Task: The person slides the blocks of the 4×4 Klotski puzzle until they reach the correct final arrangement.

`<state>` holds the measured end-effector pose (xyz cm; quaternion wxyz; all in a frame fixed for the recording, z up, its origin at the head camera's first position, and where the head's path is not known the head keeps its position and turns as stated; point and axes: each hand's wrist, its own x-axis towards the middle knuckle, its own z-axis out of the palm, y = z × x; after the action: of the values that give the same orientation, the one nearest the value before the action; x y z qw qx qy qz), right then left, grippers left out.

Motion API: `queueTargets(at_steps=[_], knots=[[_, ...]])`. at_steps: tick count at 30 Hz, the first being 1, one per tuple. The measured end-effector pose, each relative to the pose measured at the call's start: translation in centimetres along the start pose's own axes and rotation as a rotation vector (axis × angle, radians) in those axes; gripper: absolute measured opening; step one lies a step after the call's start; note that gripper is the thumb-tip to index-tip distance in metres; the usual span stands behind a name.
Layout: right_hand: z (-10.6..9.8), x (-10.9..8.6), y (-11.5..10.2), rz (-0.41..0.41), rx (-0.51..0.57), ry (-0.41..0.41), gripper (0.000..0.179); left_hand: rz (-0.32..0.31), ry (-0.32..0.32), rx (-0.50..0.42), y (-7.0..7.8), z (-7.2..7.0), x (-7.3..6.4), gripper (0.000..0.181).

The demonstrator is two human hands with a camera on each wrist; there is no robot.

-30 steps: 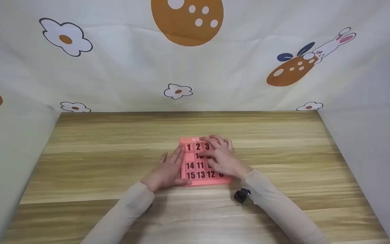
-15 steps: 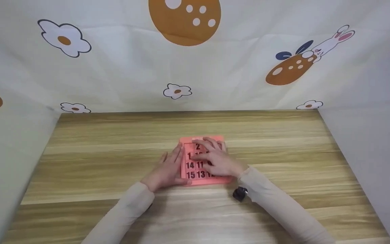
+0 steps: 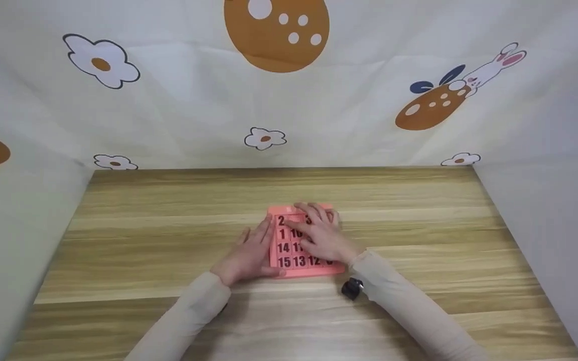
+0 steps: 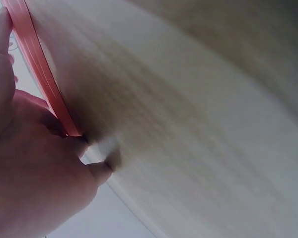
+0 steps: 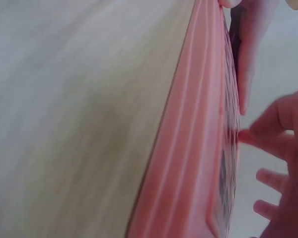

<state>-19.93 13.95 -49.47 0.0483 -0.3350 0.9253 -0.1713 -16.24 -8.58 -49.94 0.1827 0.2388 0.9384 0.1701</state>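
A pink sliding number puzzle lies flat on the wooden table. My left hand rests along its left edge with fairly straight fingers, the thumb at the near left corner. Over the right half spreads my right hand, its index fingertip touching beside the 2 tile in the far left corner. Its other fingers reach toward the far rim. Below the 2 sits the 1 tile; a gap shows right of the 2. Several right-hand tiles are hidden. The right wrist view shows the puzzle's ridged side and a fingertip on the tiles.
The wood-grain table extends around the puzzle. A pale printed cloth encloses its back and both sides. A small black device hangs at the right sleeve cuff.
The 1 tile slid toward me into the second row, then the 2 tile slid left into the far corner. My right hand moved left with its index finger; my left hand stayed put.
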Motion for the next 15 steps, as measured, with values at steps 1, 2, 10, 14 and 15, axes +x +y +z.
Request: queueTargets(at_steps=[1,2,10,14,15], knots=[[0.0,0.0,0.0,-0.004,0.002,-0.008,0.050,0.002,-0.002,0.003,0.0,0.0,0.0,0.115],[0.0,0.0,0.1,-0.004,0.000,-0.005,0.050,0.002,-0.004,0.008,0.0,0.0,0.0,0.115],[-0.9,-0.8,1.6,0.075,-0.062,0.230,0.024,-0.019,-0.013,0.006,0.2,-0.2,0.1,0.116],[-0.8,-1.3,2.0,0.059,-0.053,0.131,0.036,-0.028,-0.018,0.016,0.4,-0.3,0.1,0.117],[-0.7,-1.4,2.0,0.050,-0.038,0.085,0.041,-0.027,-0.017,0.014,0.4,-0.3,0.1,0.116]])
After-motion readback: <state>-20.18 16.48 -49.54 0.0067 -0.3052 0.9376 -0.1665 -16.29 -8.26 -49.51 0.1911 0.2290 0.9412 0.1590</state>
